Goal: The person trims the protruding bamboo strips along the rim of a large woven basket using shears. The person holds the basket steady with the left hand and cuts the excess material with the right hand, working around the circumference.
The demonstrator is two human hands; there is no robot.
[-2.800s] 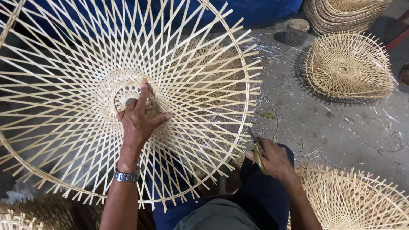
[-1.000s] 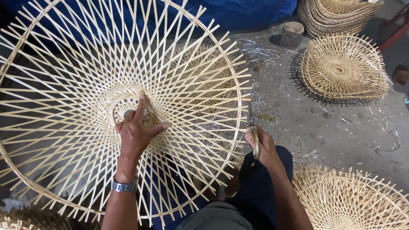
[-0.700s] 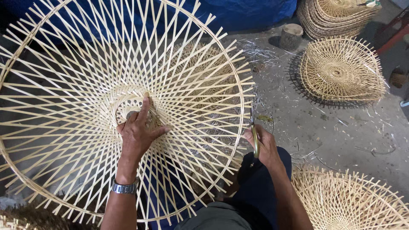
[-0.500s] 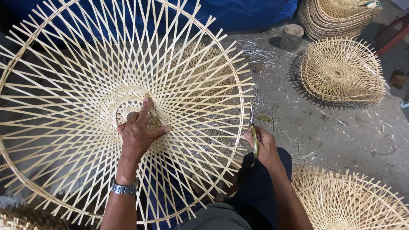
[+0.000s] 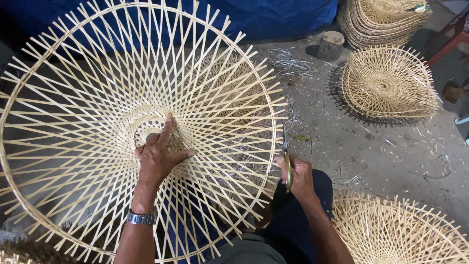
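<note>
Across the left of the scene spreads a large round bamboo frame (image 5: 97, 98), tilted over the floor (image 5: 391, 156). At its small centre ring the left hand (image 5: 159, 156) presses, fingers spread apart. Just right of the rim, the right hand (image 5: 295, 176) is clamped on scissors (image 5: 287, 161).

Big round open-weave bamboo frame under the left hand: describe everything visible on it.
The large round pale bamboo-strip frame is an open lattice of thin crossing slats that radiate from a small central ring to a hoop rim, ends poking past it. It tilts toward the camera, over grey floor and blue sheet. The left hand presses near its centre; the right hand, gripping scissors, is at its right rim.
</note>
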